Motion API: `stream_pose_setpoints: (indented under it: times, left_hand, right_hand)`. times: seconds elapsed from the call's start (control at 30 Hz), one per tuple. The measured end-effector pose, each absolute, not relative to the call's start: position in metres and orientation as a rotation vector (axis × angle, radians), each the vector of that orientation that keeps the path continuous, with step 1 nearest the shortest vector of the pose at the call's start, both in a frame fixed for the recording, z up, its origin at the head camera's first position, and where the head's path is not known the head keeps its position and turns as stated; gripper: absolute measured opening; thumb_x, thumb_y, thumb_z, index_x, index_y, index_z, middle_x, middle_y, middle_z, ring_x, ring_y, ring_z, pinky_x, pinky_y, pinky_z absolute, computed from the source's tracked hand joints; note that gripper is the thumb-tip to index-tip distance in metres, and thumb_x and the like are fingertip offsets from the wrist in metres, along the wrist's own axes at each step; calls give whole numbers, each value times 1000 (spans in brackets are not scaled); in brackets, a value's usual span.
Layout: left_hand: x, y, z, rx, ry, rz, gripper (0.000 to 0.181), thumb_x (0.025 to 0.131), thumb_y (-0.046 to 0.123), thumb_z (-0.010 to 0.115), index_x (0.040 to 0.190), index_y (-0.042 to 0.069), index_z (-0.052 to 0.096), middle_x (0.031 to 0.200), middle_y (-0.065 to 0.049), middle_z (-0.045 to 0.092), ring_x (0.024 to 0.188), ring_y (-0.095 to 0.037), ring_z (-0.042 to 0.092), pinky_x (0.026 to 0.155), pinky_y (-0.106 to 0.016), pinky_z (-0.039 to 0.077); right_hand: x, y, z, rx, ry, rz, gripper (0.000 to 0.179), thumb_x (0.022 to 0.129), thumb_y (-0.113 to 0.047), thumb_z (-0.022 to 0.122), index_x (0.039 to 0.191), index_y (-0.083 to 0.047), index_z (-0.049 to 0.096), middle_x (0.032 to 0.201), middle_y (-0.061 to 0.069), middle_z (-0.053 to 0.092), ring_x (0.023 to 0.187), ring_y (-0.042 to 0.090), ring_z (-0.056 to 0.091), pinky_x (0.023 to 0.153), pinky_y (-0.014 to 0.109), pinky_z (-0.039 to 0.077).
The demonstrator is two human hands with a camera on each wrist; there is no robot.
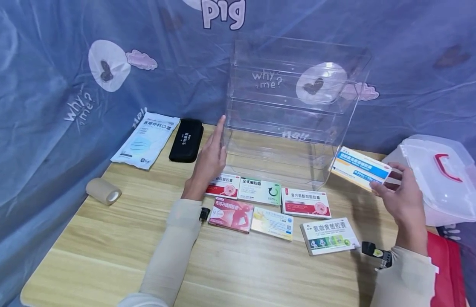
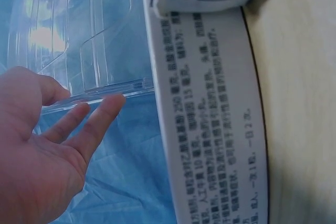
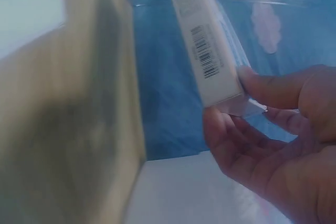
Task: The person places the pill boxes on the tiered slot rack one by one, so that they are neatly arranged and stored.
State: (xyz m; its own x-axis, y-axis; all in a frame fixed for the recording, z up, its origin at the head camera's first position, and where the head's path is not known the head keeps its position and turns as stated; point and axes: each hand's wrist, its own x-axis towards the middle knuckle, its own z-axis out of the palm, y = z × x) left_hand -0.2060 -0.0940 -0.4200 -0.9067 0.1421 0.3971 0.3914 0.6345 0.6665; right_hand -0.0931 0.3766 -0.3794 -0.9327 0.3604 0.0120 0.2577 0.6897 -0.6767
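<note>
A clear plastic tiered display rack [image 1: 288,147] stands at the back of the table. My left hand [image 1: 211,160] is at its left side, fingers extended along the side panel; in the left wrist view, the fingertips [image 2: 113,103] lie right at the panel's edge. My right hand [image 1: 403,196] pinches one end of a blue, white and orange medicine box [image 1: 361,168], raised beside the rack's front right corner. In the right wrist view the box's barcode side [image 3: 205,51] shows, thumb on one face and fingers beneath its end.
Several medicine boxes lie before the rack, including a green one [image 1: 259,190] and a white one [image 1: 330,236]. A mask packet [image 1: 146,140], black case [image 1: 186,140] and tan bandage roll [image 1: 103,190] sit left. A translucent lidded box [image 1: 445,179] and red item [image 1: 445,264] are right.
</note>
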Motion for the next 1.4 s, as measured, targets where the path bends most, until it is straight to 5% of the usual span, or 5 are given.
stream_pose_setpoints:
  times: [0.4,0.57,0.67,0.83,1.4]
  left_hand:
    - [-206,-94,-420,-426,-2535,-1137,87,106,2,55,174,34,11,175,-8,37,108,-38,66,84,-54,61]
    - [-206,-93,-420,-426,-2542,-1135,86,107,2,53,174,35,11,175,-8,37,104,-37,66,80,-51,61]
    - [-205,-93,-421,-417,-2552,-1133,86,107,3,53,174,36,10,175,-8,38,105,-37,66,80,-51,61]
    - [-205,-92,-420,-408,-2553,-1128,87,107,2,54,174,35,10,175,-8,38,116,-37,65,90,-53,62]
    - [-205,-94,-421,-432,-2535,-1120,86,107,2,53,174,34,10,176,-5,35,87,-34,63,68,-45,57]
  right_hand:
    - [-87,356,-349,-787,-2440,1121,78,97,-2,72,157,-39,41,156,-2,54,93,-12,54,70,-3,45]
    - [-85,345,-344,-783,-2391,1034,77,100,-7,70,158,-43,37,165,-1,50,112,-4,59,97,11,54]
    - [-83,339,-341,-762,-2349,1003,76,100,-8,69,158,-44,36,164,-4,51,119,-3,59,110,20,51]
    - [-82,331,-335,-636,-2229,1040,73,98,0,69,156,-36,42,143,-18,56,110,-4,60,98,11,53]
    - [-133,293,-284,-247,-2151,905,60,101,3,63,151,-27,48,139,-19,55,114,-2,69,99,17,57]
